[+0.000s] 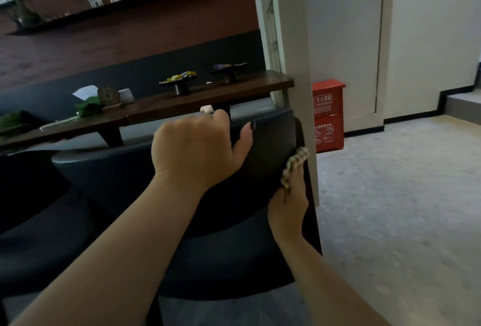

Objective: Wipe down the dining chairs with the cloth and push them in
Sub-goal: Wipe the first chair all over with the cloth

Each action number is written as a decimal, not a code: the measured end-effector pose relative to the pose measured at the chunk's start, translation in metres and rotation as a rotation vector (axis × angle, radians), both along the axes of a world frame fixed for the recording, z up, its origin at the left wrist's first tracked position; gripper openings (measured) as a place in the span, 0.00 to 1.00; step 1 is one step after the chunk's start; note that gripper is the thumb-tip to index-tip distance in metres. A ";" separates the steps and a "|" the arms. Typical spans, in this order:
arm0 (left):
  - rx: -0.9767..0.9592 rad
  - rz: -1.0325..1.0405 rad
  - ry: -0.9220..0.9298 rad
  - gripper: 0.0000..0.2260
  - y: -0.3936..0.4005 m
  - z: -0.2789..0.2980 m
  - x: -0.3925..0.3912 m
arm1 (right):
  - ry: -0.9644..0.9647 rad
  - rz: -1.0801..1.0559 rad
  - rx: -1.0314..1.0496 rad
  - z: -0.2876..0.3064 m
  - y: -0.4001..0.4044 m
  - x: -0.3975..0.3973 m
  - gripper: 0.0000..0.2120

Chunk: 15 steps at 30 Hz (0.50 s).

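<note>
The dark upholstered dining chair stands with its curved backrest toward the camera, just in front of the long dark wooden surface. The left hand grips the top edge of the chair's backrest: the fingers are curled over the far side of the rim and the thumb lies along the near face. At the chair's right edge, lower down the backrest, the right hand presses a patterned beige-and-brown cloth against the back's outer side; the cloth sticks up above the fingers, which are pinched round it. A pale pillar rises just beyond the chair's right edge, touching or almost touching it; which, I cannot tell. To the chair's left sits a second dark seat. Beyond the chair, on the surface, stand two black pedestal dishes with small wrapped items. Right of the chair, past the pillar, a red fire extinguisher box stands on the floor against the wall.
</note>
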<state>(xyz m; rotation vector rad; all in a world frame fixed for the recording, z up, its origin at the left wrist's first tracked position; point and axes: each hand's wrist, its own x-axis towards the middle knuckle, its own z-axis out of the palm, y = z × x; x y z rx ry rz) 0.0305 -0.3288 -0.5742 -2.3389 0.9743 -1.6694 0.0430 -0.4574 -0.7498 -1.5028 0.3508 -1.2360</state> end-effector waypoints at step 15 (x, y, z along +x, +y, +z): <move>-0.016 -0.040 -0.020 0.21 0.001 0.002 -0.001 | -0.132 -0.185 -0.105 0.076 0.007 -0.003 0.21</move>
